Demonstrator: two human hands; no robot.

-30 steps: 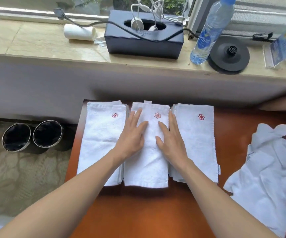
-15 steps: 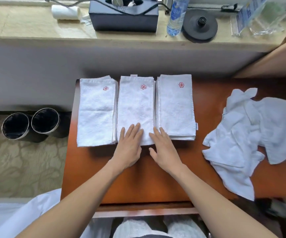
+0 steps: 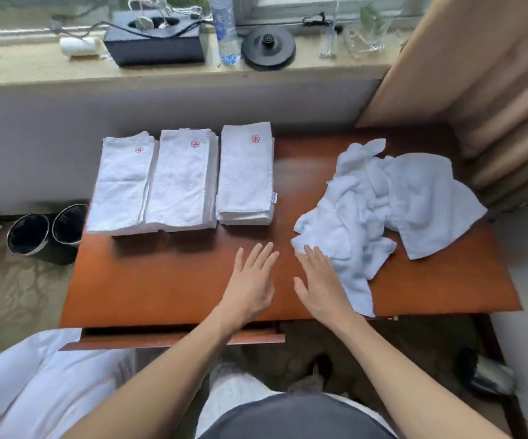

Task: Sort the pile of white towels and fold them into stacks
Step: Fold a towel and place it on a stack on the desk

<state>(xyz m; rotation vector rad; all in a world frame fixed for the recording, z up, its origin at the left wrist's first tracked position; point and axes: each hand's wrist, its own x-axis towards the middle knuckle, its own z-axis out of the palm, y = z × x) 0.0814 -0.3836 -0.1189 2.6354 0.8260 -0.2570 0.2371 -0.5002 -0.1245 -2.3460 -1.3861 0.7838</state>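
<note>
The left hand (image 3: 251, 280) is flat, fingers straight and slightly spread, over bare wood near the worktop's (image 3: 161, 280) front edge, holding nothing. The right hand (image 3: 319, 280) is just beside it, equally flat and spread. Its fingertips seem to touch the near left edge of the crumpled pile of white towels (image 3: 383, 201), though blur leaves contact unsure. That pile covers the worktop's right side. Toward the far left corner sit three folded stacks side by side: left stack (image 3: 123, 185), middle stack (image 3: 180, 182), right stack (image 3: 245, 175), each with a red flower mark.
</note>
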